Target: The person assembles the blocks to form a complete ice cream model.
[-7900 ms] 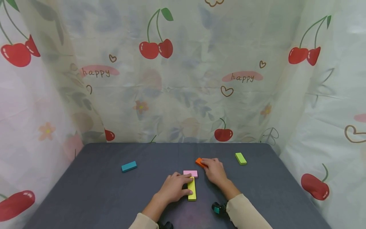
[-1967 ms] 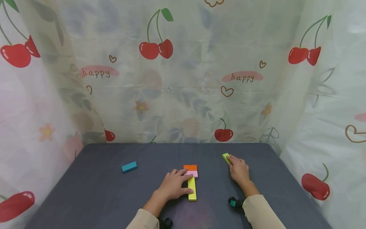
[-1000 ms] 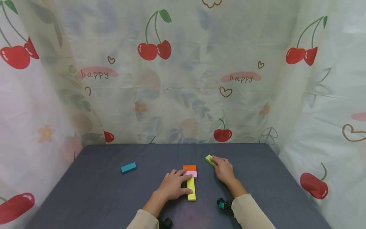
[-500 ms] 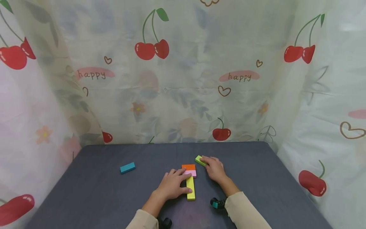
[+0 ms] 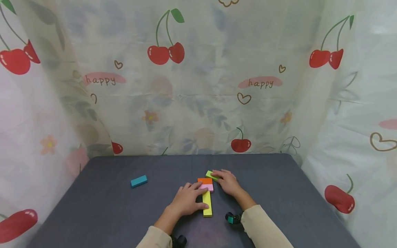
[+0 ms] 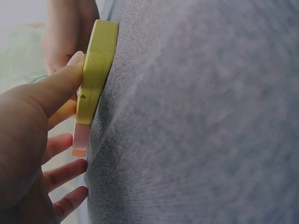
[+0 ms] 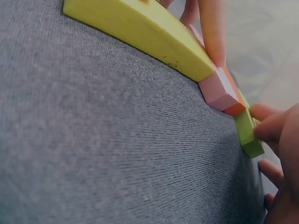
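My left hand (image 5: 185, 202) is spread over the long yellow block (image 5: 207, 213), its thumb resting on top. The index fingertip presses where the yellow block meets the pink block (image 5: 210, 188), best seen in the right wrist view. The orange block (image 5: 205, 181) lies flat against the pink block's far side. My right hand (image 5: 227, 182) pinches the lime-green block (image 5: 209, 174), which is tilted and sits just behind the orange block. In the right wrist view, thumb and fingers hold the green block (image 7: 247, 133) near its end, right at the orange one.
A blue block (image 5: 139, 181) lies apart on the left side of the dark cloth-covered table (image 5: 102, 206). Cherry-printed curtains (image 5: 198, 103) enclose the table at the back and both sides. Black wrist straps (image 5: 233, 218) sit close to the tabletop.
Earlier my right hand brought the orange block behind the pink one and released it. It then took the green block from the right and slid it left to the orange block. The left hand stays put.
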Available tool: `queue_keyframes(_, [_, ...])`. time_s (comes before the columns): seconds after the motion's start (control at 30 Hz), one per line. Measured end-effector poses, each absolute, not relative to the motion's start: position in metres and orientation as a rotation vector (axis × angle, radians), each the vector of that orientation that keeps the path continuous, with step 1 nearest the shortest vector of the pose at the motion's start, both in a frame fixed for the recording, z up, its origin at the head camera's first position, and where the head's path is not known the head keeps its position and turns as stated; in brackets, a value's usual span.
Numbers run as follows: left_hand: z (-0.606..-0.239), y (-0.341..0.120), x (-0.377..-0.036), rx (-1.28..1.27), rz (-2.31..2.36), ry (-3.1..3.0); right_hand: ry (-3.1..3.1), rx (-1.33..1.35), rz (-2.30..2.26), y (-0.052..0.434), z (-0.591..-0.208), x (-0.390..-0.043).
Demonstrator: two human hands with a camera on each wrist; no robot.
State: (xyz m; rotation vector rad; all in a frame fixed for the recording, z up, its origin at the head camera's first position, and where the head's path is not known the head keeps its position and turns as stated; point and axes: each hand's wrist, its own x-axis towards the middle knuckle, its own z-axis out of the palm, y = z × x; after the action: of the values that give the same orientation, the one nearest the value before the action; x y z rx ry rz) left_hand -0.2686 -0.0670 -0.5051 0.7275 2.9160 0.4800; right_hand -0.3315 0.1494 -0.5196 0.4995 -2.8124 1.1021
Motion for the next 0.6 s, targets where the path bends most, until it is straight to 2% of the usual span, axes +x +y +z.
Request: queue_keyframes(0.6, [-0.508,-0.067,-0.269,0.743,0.476,2.923,-2.845,0.612,1.022,0.136,-0.519,-0.335])
